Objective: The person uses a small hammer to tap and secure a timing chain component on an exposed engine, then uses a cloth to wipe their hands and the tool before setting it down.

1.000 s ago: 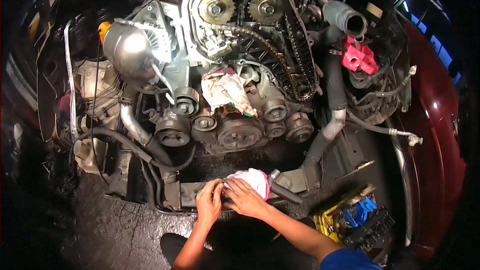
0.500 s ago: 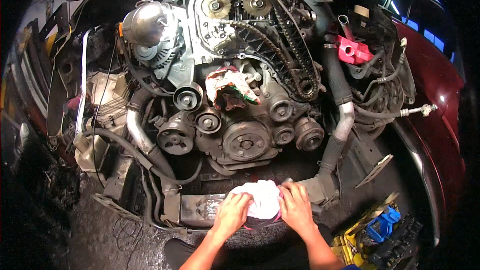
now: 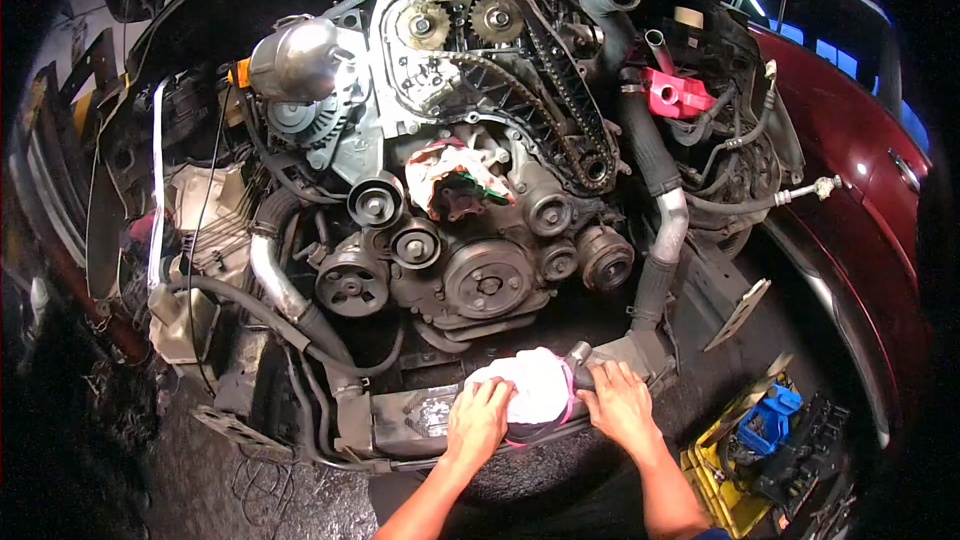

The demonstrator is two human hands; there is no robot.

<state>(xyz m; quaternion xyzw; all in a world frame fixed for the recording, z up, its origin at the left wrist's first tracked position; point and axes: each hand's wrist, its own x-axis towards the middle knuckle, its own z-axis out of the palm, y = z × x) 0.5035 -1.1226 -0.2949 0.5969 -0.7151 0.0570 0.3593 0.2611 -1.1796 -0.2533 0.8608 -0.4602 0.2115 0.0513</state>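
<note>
Reading our view as a clock face from left to right, we find the rounded, silver-grey metal canister between ten and eleven. Near seven, a flat, grey metal crossbar begins and runs rightward to five. Just left of centre, a crumpled, red-and-white stained cloth hangs on the engine, above the round, grooved, dark metal pulley. At six, our left hand has its fingers bent against the left side of a bunched, white cloth with pink edging, which sits over the crossbar between five and six; we cannot tell whether any fabric is pinched. Close to five, our right hand lies with half-curled fingers over a dark bar with a silvery metal end, just beside that white cloth; whether it is gripped, we cannot tell. Near two is a bright pinkish-red, angular piece; at four, a yellow toolbox with a blue tray; between two and three, a glossy, dark red car panel.
</note>
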